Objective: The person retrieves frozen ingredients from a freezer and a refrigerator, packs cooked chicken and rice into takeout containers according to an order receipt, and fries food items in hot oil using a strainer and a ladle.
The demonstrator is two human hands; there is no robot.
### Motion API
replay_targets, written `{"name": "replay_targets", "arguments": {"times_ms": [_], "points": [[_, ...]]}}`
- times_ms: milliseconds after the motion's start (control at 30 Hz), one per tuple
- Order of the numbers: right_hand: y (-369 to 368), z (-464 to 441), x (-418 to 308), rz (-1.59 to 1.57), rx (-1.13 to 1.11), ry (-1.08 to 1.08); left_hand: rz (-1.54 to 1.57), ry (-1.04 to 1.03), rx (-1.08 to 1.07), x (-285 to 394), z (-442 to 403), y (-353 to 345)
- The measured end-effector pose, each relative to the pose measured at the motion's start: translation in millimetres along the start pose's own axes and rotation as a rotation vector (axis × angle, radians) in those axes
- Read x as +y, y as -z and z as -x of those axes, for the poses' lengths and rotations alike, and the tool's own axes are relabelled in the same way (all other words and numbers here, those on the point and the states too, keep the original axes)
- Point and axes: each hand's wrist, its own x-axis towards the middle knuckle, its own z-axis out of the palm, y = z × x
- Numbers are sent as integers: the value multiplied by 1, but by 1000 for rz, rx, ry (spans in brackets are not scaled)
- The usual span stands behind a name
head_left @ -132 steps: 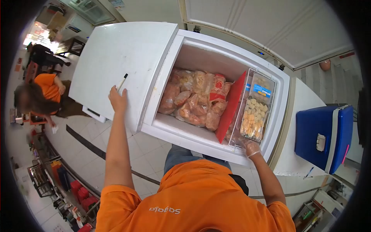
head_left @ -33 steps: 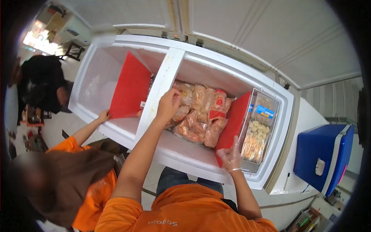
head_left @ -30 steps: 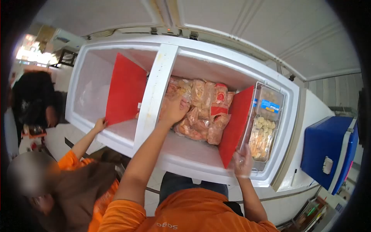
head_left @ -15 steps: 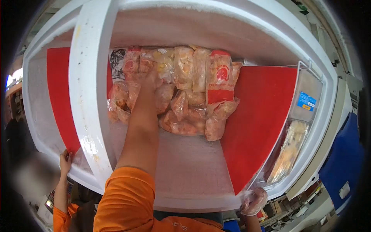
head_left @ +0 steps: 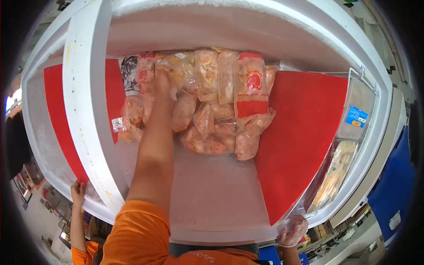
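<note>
My left hand (head_left: 163, 81) reaches deep into a white chest freezer, among plastic bags of frozen meat. It touches the bags near a clear bag with yellowish pieces (head_left: 182, 70); its fingers are mostly hidden. Just below and right of that hand lies a rounded bag of meat (head_left: 184, 112). My right hand (head_left: 293, 230), in a clear plastic glove, is curled over the freezer's front rim (head_left: 212, 236) at lower right. It is close to the bottom tip of the right red panel (head_left: 304, 132) and the wire basket.
Another person's hand (head_left: 78, 193) pinches the lower tip of the left red panel (head_left: 62, 123). A white crossbar (head_left: 84, 106) spans the freezer. The wire basket (head_left: 369, 84) at right holds wrapped packs (head_left: 334, 176). A red-and-clear printed bag (head_left: 251, 84) stands in the back row.
My left hand has shifted left over the bags. The view has shifted slightly, uncovering more of the left red panel. My right hand stays at the rim.
</note>
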Motion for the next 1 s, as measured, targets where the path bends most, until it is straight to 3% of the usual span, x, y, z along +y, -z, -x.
{"name": "replay_targets", "arguments": {"times_ms": [100, 200, 300, 367, 433, 533, 567, 633, 667, 733, 867, 900, 933, 967, 1000], "points": [[-1, -1, -2, 5, -10, -16, -9, 229, -134, 34, 10, -27], [-1, -4, -2, -1, -24, -21, -329, 225, -232, 11, -52, -44], [0, 0, -4, 7, -29, -11, -741, -76, -102, -30, -94, -39], [-5, 5, 7, -11, 14, 41, -802, -330, 89, -2, -14, -42], [7, -6, -1, -48, 26, 36, -694, -488, 156, 25, 62, -36], [2, -1, 5, -58, 108, 61, -327, -599, 64, 60, 157, -15], [4, -1, 5, -78, 125, 71, -350, -744, 80, 73, 191, -8], [12, -1, 1, -115, 162, 85, -230, -683, -25, 89, 248, 17], [12, 1, 1, -109, 241, 113, -92, -472, -154, 91, 271, 30], [31, -3, 1, -159, 230, 165, -244, -471, -187, 133, 358, 46], [84, -30, -9, -484, 242, 156, 9, 4, -655, 194, 487, 80], [104, -44, -19, -836, 221, 55, 19, 116, -789, 206, 511, 90], [126, -59, -30, -1395, 42, -20, 25, 232, -920, 210, 531, 93], [111, -68, -14, -1544, 32, -15, -10, 217, -1005, 207, 550, 90], [164, -76, -13, -1908, -265, -69, -44, 194, -1095, 206, 565, 83]]}}
